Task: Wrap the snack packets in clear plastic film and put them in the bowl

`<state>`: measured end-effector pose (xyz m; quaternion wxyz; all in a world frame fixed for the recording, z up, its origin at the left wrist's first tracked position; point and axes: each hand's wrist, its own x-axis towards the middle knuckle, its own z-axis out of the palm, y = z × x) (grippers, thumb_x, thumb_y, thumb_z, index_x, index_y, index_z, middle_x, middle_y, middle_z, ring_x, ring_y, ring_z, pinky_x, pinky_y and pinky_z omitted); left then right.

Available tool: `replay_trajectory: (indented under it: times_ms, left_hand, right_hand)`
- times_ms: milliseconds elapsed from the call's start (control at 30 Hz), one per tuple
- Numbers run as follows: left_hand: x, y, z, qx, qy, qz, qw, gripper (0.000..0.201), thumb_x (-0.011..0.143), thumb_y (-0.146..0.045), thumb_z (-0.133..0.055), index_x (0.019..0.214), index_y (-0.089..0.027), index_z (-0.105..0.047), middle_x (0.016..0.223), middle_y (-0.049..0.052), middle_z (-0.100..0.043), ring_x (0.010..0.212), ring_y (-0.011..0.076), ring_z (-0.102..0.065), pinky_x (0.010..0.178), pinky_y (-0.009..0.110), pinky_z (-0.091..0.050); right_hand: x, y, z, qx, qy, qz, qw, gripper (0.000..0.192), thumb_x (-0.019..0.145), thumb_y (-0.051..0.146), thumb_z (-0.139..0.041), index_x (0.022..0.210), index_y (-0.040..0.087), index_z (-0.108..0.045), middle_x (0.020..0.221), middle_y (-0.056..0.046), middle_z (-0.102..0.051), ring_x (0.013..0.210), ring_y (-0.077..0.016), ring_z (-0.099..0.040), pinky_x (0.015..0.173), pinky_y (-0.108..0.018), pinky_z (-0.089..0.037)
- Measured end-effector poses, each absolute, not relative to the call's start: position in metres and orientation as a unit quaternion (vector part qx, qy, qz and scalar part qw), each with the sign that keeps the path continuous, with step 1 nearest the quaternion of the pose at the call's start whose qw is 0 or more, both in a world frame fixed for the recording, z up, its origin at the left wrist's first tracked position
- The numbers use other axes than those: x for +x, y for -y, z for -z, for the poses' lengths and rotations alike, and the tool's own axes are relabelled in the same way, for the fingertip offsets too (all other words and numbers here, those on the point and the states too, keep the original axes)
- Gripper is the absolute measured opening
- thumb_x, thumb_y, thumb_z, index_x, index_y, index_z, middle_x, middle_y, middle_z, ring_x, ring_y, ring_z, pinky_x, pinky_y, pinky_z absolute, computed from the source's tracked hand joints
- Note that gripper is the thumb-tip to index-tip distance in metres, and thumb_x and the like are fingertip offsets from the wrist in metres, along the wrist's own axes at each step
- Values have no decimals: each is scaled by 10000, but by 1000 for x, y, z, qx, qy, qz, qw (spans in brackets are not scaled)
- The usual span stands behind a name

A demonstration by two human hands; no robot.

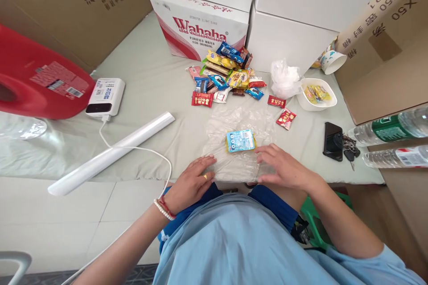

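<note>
A clear plastic bag point(239, 127) lies flat on the grey-green table top point(157, 93), with a light-blue snack packet point(240, 140) in or on it; which one I cannot tell. My left hand point(190, 183) presses the bag's near left corner, fingers flat. At the near right edge my right hand point(282, 167) lies on the plastic with fingers spread, just right of the packet. Neither hand grips anything. A heap of small snack packets point(225, 73) sits farther back.
A white bowl point(316, 94) with yellow packets and a crumpled white bag point(284, 79) stand right of the heap. A phone and keys point(334, 141), two water bottles point(391, 131), a white roll point(112, 151), a power bank point(105, 96), a red container point(36, 80) and boxes surround them.
</note>
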<state>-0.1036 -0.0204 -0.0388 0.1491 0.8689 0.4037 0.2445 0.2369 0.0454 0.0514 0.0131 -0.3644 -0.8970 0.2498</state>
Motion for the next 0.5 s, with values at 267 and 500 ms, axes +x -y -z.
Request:
replay_trajectory:
  times_ms: [267,500]
  left_hand:
    - [-108,-7,12,808,-440,-291,262,142,999,-238,-543,996,-228,-684,1254,92,-738,1280,226,-654,1067,403,-574]
    - [-109,-58,-9,792,-467,-322,227,170,966,-356,-580,890,-245,-683,1158,69,-764,1312,261,-607,1130,500,-495]
  right_hand:
    - [267,-10,-10,-404,871,-262,92,158,1030,250,-521,969,226,-665,1314,-134,-662,1215,-268,-589,1029,-484,-505]
    - [271,-75,-45,-451,808,-334,179,239,1010,421,-557,912,223,-649,893,-55,-684,838,-197,-626,803,-338,-512]
